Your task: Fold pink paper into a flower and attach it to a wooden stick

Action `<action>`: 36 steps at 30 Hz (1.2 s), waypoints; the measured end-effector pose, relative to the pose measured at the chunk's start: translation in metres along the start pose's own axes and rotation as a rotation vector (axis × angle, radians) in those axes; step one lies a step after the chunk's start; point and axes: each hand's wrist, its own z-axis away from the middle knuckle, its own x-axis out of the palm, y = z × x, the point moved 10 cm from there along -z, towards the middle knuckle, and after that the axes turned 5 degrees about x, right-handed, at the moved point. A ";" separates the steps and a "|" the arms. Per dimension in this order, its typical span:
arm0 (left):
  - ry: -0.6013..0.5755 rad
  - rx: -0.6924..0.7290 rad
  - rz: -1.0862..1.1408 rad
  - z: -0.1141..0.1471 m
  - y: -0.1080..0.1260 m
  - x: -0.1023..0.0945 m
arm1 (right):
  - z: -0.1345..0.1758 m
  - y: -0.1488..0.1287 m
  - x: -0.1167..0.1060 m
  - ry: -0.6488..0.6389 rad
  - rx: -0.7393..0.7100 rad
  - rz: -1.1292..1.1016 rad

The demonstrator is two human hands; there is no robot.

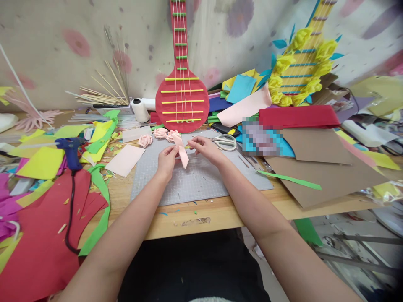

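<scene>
Wooden table (pixel 170 228), grey mat (pixel 201 186), one pink strip (pixel 183 158) between two hands

Behind the mat, a flowered wall covering (pixel 132 25) fills my view. Leaning there I count two lutes: one red lute (pixel 181 100), straight beyond the mat, and one yellow lute (pixel 297 67) ringed with yellow flowers, beyond and to the right.

From my end of the link, I have the pink strip over the far half of the mat. Its long axis slants: the upper end leans away and left, while the lower end, cut at an angle, points toward the mat's near edge and slightly right. My left hand (pixel 168 158) has thumb and fingertips closed on it. My right hand (pixel 204 149) is at its right side, fingers bent and thumb close to the forefinger; something small and yellowish shows at the tips, but I can't tell whether I have a grip on it.

Three roses (pixel 145 141), all pink, sit in a row along the mat's far left edge. One pair of scissors (pixel 225 142) lies at its far right. Two pale cards (pixel 126 160) rest by its left side, with one glue gun (pixel 71 152) farther left. To its right are two brown sheets (pixel 317 184), crossed by one green strip (pixel 294 180).
</scene>
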 end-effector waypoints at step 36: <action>-0.022 -0.070 -0.130 -0.004 0.003 -0.008 | -0.009 0.023 0.005 0.015 0.067 -0.110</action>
